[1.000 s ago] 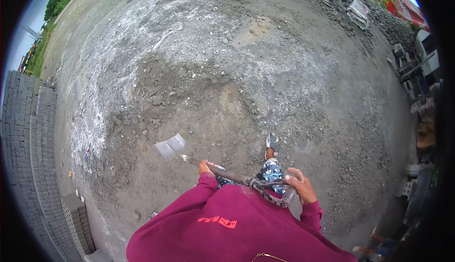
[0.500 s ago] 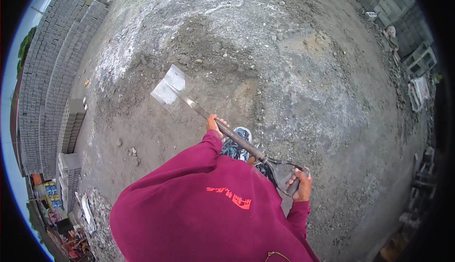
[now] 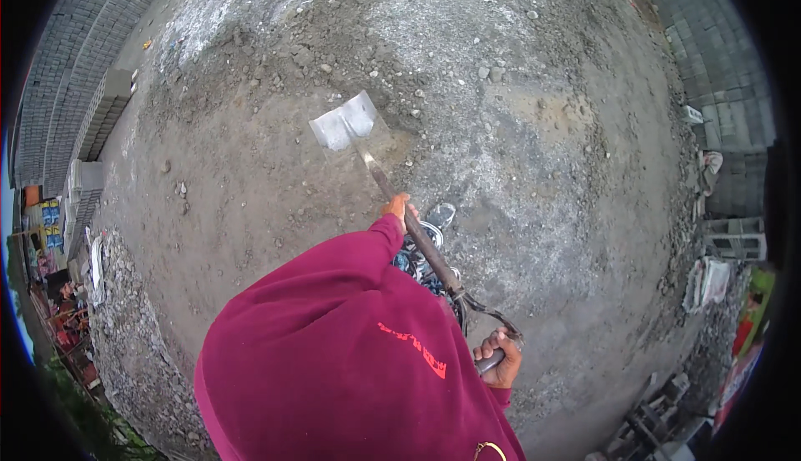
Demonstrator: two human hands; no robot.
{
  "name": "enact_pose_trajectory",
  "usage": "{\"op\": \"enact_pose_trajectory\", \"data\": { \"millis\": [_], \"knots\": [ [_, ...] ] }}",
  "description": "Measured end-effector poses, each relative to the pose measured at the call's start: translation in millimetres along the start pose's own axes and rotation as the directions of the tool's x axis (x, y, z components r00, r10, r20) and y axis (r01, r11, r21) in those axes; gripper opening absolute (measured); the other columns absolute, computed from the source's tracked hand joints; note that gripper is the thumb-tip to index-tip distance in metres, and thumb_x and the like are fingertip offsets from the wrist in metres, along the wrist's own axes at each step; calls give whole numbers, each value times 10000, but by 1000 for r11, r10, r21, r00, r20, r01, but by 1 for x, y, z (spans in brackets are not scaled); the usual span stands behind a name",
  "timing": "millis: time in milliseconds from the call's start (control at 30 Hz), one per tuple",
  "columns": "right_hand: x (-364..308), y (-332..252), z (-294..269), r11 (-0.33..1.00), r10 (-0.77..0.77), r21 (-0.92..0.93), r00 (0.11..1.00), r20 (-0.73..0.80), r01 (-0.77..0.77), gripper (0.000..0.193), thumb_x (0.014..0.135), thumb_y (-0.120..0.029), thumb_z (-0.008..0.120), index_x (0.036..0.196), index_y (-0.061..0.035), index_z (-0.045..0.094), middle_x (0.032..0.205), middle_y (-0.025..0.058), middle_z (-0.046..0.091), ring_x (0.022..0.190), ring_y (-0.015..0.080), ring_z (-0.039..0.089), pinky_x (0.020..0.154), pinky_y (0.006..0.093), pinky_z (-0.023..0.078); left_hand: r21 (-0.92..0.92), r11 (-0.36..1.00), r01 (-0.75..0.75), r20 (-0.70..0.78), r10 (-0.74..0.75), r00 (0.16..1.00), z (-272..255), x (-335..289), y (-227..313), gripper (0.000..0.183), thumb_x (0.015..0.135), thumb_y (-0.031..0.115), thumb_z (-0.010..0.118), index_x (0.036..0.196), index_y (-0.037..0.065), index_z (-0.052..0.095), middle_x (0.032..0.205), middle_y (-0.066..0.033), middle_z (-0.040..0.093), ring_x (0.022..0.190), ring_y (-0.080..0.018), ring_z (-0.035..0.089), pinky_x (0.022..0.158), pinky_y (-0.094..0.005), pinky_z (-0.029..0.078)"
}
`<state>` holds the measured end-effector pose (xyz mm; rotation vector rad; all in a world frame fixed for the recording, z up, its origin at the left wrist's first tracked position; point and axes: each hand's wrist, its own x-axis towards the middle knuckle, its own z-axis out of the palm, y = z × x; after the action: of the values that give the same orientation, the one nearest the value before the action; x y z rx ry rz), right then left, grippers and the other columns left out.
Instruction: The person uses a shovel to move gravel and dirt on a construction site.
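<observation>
Head view showed a shovel (image 3: 430, 251) held slantwise across the middle of the scene, its pale metal blade (image 3: 344, 122) at the far end and its forked handle (image 3: 484, 308) at the near right. The left hand (image 3: 400, 209) was wrapped around the dark shaft, roughly midway between blade and handle. The right hand (image 3: 499, 357) was curled tightly around the crossbar grip (image 3: 489, 362) at the near end, just right of the wearer's maroon top (image 3: 325, 336). Bare grey ground (image 3: 259, 177) stretched around the blade, with darker, lumpy soil (image 3: 325, 35) on its far side; whether the metal touched the surface could not be told. One shoe (image 3: 442, 215) and some patterned trouser fabric (image 3: 406, 259) appeared close to the shaft, near the left hand. On the far left stood long stacks of grey blocks (image 3: 58, 85), with a smaller stack (image 3: 102, 115) just to their right, while loose gravel (image 3: 133, 340) spread over the near left. On the right rose a wall of grey blocks (image 3: 722, 77), and a whitish sack (image 3: 711, 284) lay nearer along that side.
</observation>
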<state>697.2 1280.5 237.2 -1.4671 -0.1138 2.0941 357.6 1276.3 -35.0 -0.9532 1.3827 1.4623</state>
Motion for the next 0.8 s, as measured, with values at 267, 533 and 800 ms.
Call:
{"op": "enact_pose_trajectory", "data": {
  "millis": [267,533,800],
  "knots": [
    [83,-170,29,993,48,-108,992,114,-36,168,822,-169,604,949,-69,557,601,8,464,453,167,469,466,354,414,-32,999,12,-2,-12,1000,180,-6,-47,344,770,234,636,970,-17,513,738,-148,574,600,-296,609,539,-469,532],
    [274,-303,82,981,118,-185,941,316,-61,114,839,-164,578,873,-74,517,580,-6,425,450,148,444,480,347,422,-144,989,-29,-4,29,1000,349,66,-56,331,779,197,644,1016,5,516,746,-132,567,623,-288,610,555,-467,537],
    [464,-283,283,959,266,-158,937,227,-234,182,831,-159,603,703,-121,480,556,-15,428,461,158,450,509,358,421,-340,935,-99,55,125,991,468,99,39,236,784,183,614,877,-16,529,689,-142,565,558,-286,595,503,-451,540]
  ]
}}
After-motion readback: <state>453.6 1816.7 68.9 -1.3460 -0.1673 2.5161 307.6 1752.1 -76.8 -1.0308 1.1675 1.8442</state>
